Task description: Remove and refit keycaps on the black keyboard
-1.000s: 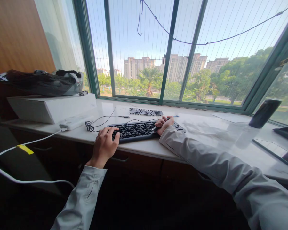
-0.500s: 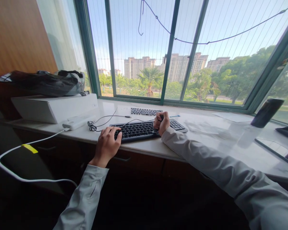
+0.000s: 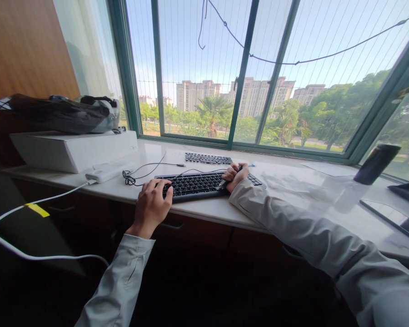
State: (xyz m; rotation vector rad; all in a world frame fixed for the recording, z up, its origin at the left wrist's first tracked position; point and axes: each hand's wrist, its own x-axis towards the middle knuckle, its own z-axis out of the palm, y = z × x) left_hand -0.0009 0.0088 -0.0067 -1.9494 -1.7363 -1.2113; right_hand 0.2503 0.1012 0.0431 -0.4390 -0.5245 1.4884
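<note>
The black keyboard lies flat near the front edge of the white sill. My left hand rests on its left end, fingers loosely spread over the keys. My right hand is closed around a small dark tool, tip on the keys. The board looks stiff and light; I'd hold it by its ends. A second keyboard lies behind.

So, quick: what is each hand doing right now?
Left hand: open, resting on the black keyboard.
Right hand: closed around a small dark tool.
</note>
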